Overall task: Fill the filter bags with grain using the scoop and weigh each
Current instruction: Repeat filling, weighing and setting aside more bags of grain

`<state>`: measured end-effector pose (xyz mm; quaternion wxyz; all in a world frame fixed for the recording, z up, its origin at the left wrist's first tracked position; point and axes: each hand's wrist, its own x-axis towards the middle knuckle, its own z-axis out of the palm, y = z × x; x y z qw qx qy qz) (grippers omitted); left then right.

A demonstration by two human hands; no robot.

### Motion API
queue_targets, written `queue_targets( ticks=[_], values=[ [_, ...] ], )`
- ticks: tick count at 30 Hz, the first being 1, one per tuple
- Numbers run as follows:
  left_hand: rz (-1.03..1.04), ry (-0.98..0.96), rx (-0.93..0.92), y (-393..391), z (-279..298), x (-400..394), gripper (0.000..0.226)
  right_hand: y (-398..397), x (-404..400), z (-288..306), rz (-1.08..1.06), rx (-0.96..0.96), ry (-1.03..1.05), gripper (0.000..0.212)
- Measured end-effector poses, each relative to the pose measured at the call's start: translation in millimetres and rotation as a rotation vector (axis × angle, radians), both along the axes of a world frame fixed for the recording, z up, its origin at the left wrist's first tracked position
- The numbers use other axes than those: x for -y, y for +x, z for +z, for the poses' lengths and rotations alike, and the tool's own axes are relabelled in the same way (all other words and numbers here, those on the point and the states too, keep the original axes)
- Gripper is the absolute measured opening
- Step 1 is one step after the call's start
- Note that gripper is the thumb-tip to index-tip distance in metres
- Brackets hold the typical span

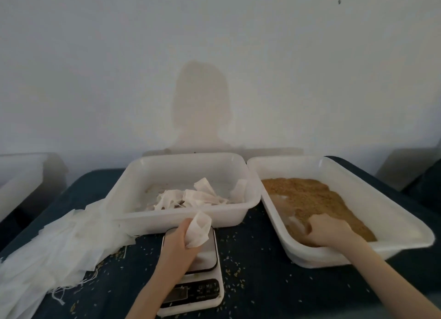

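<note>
Left hand (177,238) raised above scale (193,271), fingers pinched round 1 empty filter bag (199,230), mouth tilted up and to the right. Right hand (327,230) down in grain (310,199) at near end of right tray (405,225), fingers curled and buried; closed on something, probably the scoop, but no scoop visible, so cannot tell what is held. Hands well apart, dark cloth between.

Key relation: bag lies left of grain hand, across tray's near-left wall; grain must travel leftward and slightly up to reach bag mouth. Tray's long axis runs away and to the left. Right hand nearer grain, left nearer scale.

Middle tray (133,213) holds several bags, filled or not unclear. Loose pile of spare bags (55,252) at left, touching that tray. Spilled kernels scattered over cloth.

Scale display partly covered by left forearm, reading illegible. Frame soft throughout.
</note>
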<state>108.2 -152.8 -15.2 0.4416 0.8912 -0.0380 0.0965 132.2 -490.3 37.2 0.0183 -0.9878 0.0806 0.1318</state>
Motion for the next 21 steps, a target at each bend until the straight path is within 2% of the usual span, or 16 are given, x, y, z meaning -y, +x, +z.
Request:
queue_targets(
  ticks=[3, 6, 9, 12, 14, 16, 19, 21],
  values=[
    [0.011, 0.05, -0.01, 1, -2, -1, 0.029, 1, 1, 2, 0.013, 0.079, -0.008, 0.034],
    [0.061, 0.061, -0.026, 3, -5, -1, 0.035, -1, 11, 13, -0.008, 0.24, -0.182, 0.011],
    [0.14, 0.047, -0.068, 3, -7, -1, 0.033, -4, 28, 23, -0.03, 0.362, -0.439, 0.016],
    [0.101, 0.045, -0.014, 5, -8, 2, 0.029, -5, 48, 34, 0.032, 0.396, -0.604, 0.017],
    [0.138, 0.014, 0.004, 6, -6, 5, 0.025, -2, 62, 37, 0.113, 0.285, -0.571, 0.02],
    [0.145, -0.043, -0.016, 8, -5, 8, 0.021, -1, 71, 37, 0.144, 0.186, -0.444, 0.023],
    [0.048, -0.084, 0.015, 6, -4, 10, 0.032, 1, 86, 28, 0.14, 0.214, -0.302, 0.021],
    [0.044, -0.065, 0.002, 5, -4, 12, 0.032, 0, 95, 20, 0.125, 0.199, -0.181, 0.016]
  ],
)
